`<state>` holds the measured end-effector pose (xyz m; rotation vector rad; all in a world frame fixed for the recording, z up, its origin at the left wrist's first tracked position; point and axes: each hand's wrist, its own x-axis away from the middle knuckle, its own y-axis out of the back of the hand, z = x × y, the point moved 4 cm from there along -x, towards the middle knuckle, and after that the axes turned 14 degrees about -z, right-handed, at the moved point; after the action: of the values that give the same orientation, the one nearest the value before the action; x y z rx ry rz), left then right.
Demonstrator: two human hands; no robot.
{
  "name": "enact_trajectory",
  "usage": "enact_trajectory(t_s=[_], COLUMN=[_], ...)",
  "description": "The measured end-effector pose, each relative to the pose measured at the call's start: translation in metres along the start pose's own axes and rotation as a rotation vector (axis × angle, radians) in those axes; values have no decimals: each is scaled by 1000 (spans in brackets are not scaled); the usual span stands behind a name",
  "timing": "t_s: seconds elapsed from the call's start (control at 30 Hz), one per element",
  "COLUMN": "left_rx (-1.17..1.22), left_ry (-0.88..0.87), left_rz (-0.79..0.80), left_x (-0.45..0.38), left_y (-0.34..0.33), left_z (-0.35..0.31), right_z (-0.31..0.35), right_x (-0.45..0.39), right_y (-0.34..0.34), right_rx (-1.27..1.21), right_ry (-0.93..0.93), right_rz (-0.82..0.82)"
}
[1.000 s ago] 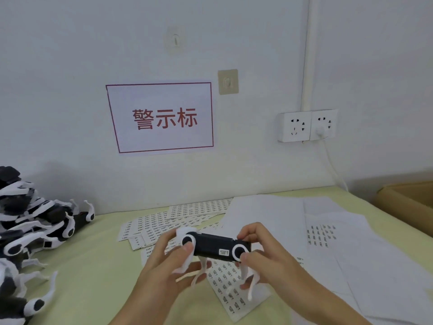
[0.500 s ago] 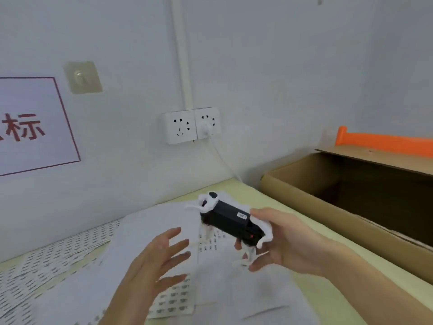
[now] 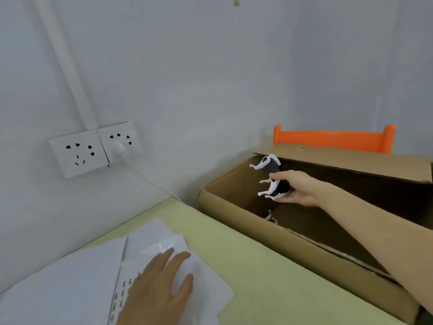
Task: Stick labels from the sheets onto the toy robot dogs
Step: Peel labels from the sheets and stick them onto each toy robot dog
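Your right hand (image 3: 296,190) grips 1 black-and-white toy robot dog (image 3: 273,178), holding it over the open cardboard box (image 3: 236,207) at the table's right edge. Your left hand (image 3: 159,287), fingers straight, presses flat on the label sheets (image 3: 77,277) covering the pale green table (image 3: 253,266). Behind, 2 wall sockets (image 3: 93,148) sit on a grey wall; an orange chair back (image 3: 332,137) rises beyond the box.

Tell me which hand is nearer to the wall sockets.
Left. The left hand rests on the label sheets below the wall sockets; the right hand holds the toy robot dog over the cardboard box.
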<state>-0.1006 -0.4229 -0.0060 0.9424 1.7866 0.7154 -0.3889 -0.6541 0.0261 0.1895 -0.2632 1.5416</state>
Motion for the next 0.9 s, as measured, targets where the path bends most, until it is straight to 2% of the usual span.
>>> enact_trajectory(t_s=[0.13,0.2,0.33,0.4,0.5,0.6,0.7,0.73,0.83,0.9], left_rx=[-144,-220,-363,-398,-342,-299,-306,-297,-208,-263], left_ry=[-67,-156,-225,-266,-257,-270,-223,-198,-64,-16], left_rz=[25,55,-32,-94,-123,-168,-142,-121,118,101], left_x=[-6,-7,-5,-8,-14,-13,-9,-6,-7,-8], left_y=[-22,-27,-34,-37,-41,-44,-41,-40,-34,-33], left_z=[-19,-25,-24,-21,-16,-14,-13,-14,-18,-13], right_z=[-40,-55,-73,-80,-83,-76,-68,-65,-57,-50], right_x=[-49,-65,-78,-84,-94,-102,-98,-96,-89,-78], right_y=[23,34,46,46,40,27,14,11,10,9], right_rx=[330,531,953,1072,986,736,667,659,657,686], right_ry=[-91,-107,-166,-189,-121,11,74,103,168,208], right_rz=[-145,-143,-117,-92,-138,-183,-196,-208,-232,-243])
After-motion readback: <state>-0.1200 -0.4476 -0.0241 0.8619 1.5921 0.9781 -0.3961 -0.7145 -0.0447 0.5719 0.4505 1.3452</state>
